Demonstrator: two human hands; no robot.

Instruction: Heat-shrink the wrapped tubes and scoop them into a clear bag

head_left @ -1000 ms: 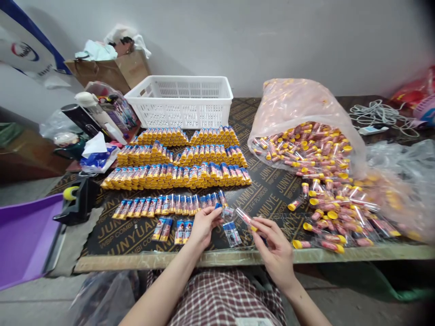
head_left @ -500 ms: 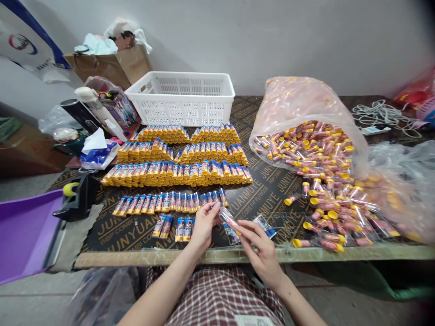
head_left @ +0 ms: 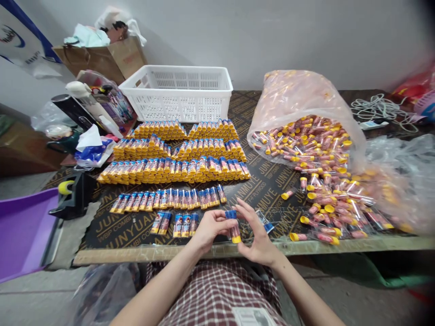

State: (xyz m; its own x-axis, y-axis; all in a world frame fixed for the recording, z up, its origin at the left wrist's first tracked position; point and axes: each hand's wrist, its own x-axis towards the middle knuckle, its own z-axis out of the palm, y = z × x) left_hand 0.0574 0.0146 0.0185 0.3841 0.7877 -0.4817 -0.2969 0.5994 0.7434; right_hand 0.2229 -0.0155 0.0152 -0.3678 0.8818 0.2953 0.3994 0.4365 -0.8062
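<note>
My left hand [head_left: 210,230] pinches a small tube [head_left: 234,233] with a blue upper end and a yellow lower end, held upright just over the table's front edge. Around its right side curves my right hand [head_left: 258,242], thumb and fingers apart; whether a fingertip touches the tube I cannot tell. Behind the right hand lies a flat clear-and-blue piece of packaging [head_left: 267,222], partly hidden. Left of my hands stand three labelled tubes [head_left: 186,225] side by side, and a pair [head_left: 161,223] beyond them. A longer row of such tubes [head_left: 170,199] lies behind.
Stacked tubes [head_left: 176,170] fill the table before a white basket [head_left: 180,104]. On the right, a large plastic bag [head_left: 299,95] spills pink tubes with yellow caps [head_left: 329,208]. A black tape dispenser [head_left: 76,194] and a purple tray [head_left: 27,231] are at the left.
The tube was slanted between both hands; now it is upright and nearer me, with a blue end showing. My right fingers have spread. The flat packaging beneath my hands is no longer visible.
</note>
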